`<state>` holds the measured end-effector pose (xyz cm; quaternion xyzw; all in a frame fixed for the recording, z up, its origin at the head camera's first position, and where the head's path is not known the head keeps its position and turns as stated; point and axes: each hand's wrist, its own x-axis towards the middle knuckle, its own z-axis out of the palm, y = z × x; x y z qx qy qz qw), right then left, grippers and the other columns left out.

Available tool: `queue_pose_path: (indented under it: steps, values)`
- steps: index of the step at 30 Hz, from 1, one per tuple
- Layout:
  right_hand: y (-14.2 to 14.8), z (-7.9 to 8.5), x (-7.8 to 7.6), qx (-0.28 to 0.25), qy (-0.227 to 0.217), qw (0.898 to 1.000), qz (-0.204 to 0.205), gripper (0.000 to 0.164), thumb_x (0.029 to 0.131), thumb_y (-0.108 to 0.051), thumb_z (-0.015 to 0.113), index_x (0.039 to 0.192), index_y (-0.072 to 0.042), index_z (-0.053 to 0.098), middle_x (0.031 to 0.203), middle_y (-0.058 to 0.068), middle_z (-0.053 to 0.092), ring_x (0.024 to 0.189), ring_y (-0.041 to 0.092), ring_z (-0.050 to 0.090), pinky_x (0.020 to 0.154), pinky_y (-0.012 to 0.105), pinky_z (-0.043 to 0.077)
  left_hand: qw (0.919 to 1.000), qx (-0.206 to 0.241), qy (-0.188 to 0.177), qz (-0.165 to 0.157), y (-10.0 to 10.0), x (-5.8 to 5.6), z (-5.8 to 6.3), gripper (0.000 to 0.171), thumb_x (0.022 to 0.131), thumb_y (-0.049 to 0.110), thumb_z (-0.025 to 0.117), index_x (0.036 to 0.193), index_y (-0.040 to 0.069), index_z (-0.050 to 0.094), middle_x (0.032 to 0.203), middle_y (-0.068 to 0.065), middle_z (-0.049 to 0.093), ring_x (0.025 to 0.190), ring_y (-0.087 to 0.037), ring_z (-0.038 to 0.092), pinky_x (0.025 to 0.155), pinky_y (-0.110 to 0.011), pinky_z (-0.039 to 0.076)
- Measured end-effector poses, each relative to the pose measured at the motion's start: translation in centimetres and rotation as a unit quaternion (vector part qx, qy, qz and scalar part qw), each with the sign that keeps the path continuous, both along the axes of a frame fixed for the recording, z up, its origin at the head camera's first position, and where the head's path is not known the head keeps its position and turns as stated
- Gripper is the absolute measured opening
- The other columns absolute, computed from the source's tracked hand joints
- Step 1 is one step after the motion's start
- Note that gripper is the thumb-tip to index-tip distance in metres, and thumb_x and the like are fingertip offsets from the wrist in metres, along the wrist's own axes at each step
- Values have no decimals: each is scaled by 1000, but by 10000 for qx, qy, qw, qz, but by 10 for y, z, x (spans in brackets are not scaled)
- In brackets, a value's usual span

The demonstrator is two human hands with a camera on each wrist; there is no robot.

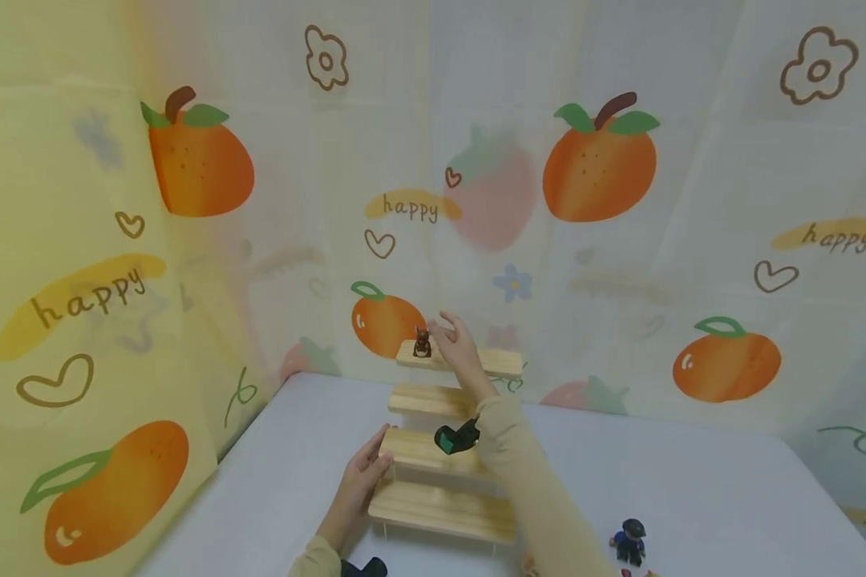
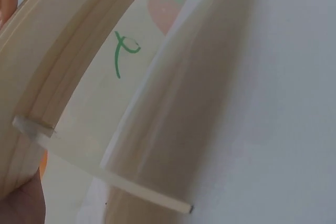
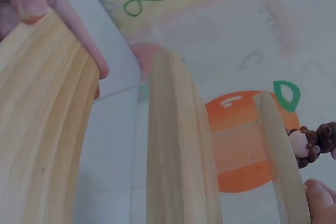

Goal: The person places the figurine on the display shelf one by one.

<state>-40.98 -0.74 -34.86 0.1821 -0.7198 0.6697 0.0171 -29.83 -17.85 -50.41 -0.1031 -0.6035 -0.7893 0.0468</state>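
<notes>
A stepped wooden display shelf with pale boards on clear supports stands in front of me. My left hand grips the left end of one of its lower boards; in the right wrist view its thumb lies on top, with fingers along the edge. On the left part of the top board sits a small dark brown animal figurine, upright. Just to its right is my right hand, fingers loosely bent and apart from the figurine. The right wrist view shows fingertips close over the top board, near the figurine.
A small toy figure with a dark cap stands on the white table at the right front. Other small colourful pieces show at the bottom edge. Printed curtains with oranges and hearts hang behind and at the left.
</notes>
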Motion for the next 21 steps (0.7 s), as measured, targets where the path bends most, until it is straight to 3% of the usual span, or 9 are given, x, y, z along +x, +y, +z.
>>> queue_pose_path:
  steps: [5, 11, 18, 21]
  values:
    - [6, -1, 1, -103, 5, 9997, -200, 63, 89, -46, 47, 138, -8, 32, 127, 16, 47, 114, 29, 44, 91, 43, 40, 9996, -226, 108, -88, 0, -4, -1, 57, 89, 7, 52, 137, -7, 24, 142, -20, 22, 128, -28, 22, 98, -23, 28]
    - [25, -1, 15, -525, 160, 9977, -408, 55, 93, -35, 45, 134, 0, 35, 126, 25, 44, 111, 37, 46, 88, 42, 43, 9989, -297, 301, -187, 1, -5, -1, 56, 90, 7, 51, 137, -8, 23, 141, -22, 23, 126, -27, 26, 97, -22, 31]
    - [65, -1, 37, -471, 898, 9946, 233, 44, 97, -17, 38, 131, 10, 30, 129, 31, 36, 117, 42, 38, 98, 42, 34, 9997, -197, 104, -48, 1, 0, 2, 56, 90, 6, 51, 137, -7, 24, 142, -20, 22, 128, -25, 22, 96, -18, 29]
    - [81, 1, 43, -200, 1120, 9933, 217, 42, 98, -18, 37, 131, 9, 32, 129, 29, 38, 116, 38, 40, 98, 41, 34, 9998, -144, 136, 19, 1, 1, 2, 55, 90, 6, 51, 136, -8, 24, 142, -21, 21, 128, -22, 24, 97, -18, 29]
